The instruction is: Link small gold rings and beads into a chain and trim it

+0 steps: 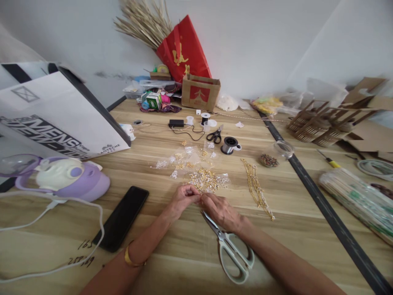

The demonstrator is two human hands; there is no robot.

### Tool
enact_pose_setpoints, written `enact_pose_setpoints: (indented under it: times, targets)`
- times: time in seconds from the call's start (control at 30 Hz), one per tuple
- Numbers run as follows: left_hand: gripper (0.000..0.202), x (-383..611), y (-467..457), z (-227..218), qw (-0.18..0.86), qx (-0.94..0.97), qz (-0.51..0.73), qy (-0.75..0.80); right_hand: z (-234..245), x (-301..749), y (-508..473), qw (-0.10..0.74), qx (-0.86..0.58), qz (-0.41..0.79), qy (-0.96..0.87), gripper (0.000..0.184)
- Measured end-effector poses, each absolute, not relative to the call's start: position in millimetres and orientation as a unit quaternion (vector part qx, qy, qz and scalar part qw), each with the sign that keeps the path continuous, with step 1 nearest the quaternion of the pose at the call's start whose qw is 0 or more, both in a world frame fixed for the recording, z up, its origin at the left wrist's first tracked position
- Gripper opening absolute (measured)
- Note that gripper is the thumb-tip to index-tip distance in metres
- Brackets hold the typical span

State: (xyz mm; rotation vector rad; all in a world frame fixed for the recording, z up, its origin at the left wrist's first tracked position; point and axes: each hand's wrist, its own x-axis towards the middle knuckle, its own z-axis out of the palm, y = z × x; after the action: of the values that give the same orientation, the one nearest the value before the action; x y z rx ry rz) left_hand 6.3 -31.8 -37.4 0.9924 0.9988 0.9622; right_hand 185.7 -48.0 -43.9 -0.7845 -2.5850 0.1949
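Inspected a wooden table. Recorded at far left a large white printed box, set at an angle. Noted at the back a tilted red bag with dry stalks rising from its mouth, and in front of it a brown paper bag. Listed at left a purple and white device, with a black phone lying flat to its right. Found pale-handled scissors beside the right forearm, blades angled up toward the right hand. Observed left hand, gold bangle on its forearm, meeting the right hand at the fingertips. Assessed both grips as closed to a pinch. Unable to tell the item held, if any; too small to make out. Located to the right of the hands gold chains, laid lengthwise, and farther back a wire spool. Located just beyond the fingertips a loose pile of tiny gold and silver pieces, near small clear plastic bags.
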Motion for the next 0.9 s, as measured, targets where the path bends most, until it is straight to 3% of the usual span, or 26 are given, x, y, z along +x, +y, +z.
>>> enact_pose_setpoints:
  times: [0.43,0.9]
  targets:
    - [0.036,8,-33,-34,0.673,0.409,0.434,0.438,-42,185,-47,0.257,-0.265,0.086,-0.925,0.017]
    - [0.024,8,-33,-35,0.638,0.44,0.435,0.458,-52,188,-45,0.274,-0.283,0.118,-0.912,0.02]
